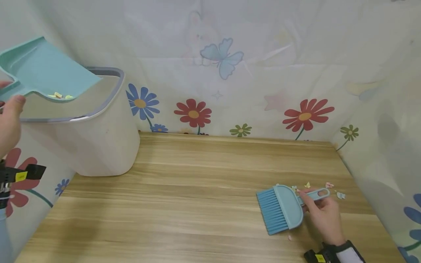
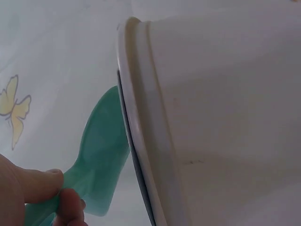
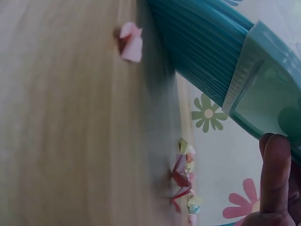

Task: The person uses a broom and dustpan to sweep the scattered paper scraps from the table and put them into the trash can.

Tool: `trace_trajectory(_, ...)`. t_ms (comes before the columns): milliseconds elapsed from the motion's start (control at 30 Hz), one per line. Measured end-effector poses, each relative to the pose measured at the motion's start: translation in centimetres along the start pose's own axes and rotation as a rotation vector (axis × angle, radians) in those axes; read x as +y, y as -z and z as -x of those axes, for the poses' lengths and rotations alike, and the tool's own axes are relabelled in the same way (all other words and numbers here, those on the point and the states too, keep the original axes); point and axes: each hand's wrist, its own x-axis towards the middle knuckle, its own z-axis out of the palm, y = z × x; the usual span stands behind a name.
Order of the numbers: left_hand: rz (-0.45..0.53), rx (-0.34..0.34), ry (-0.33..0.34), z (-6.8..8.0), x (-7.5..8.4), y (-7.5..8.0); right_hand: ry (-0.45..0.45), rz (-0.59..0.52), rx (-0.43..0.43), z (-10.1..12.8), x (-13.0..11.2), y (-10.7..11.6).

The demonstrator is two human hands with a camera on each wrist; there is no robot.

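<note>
My left hand grips the handle of a light blue dustpan at the far left. The pan is tilted over the open top of a white bin, and a few paper scraps lie along its lower side. In the left wrist view, thumb and fingers pinch the dustpan's handle beside the bin's rim. At the right, my right hand holds a blue hand brush by its handle, bristles toward the left. Crumpled paper scraps lie around the brush on the table.
The bin's grey rim stands high at the back left of the wooden table. A flowered sheet hangs behind the table and along its sides. One pink scrap lies apart from the others in the right wrist view.
</note>
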Motion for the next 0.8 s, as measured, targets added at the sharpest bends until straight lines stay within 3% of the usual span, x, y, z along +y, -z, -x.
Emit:
trace_trajectory(100,-0.011,-0.007,0.006,-0.4,-1.1,-0.4,-0.039,0.020,0.006,0.1,0.0,0.0)
trace_trajectory(233,-0.033,-0.005,-0.036,-1.1,-3.0,-0.8,-0.084,0.046,0.002,0.2,0.0,0.0)
trace_trajectory(433,-0.048,0.035,-0.192,-2.0,-5.6,-1.4,-0.064,0.042,-0.002,0.1,-0.2,-0.2)
trace_trajectory(533,-0.045,0.012,-0.285,-1.9,-5.4,-1.2,-0.058,0.013,-0.011,0.2,0.0,-0.4)
trace_trajectory(700,-0.082,-0.101,-0.360,-0.9,-3.4,-0.6,-0.069,-0.025,-0.025,0.5,0.6,-0.4)
trace_trajectory(800,-0.132,-0.129,-0.397,-0.3,-2.4,-0.4,-0.073,-0.018,-0.021,0.4,0.6,-0.2)
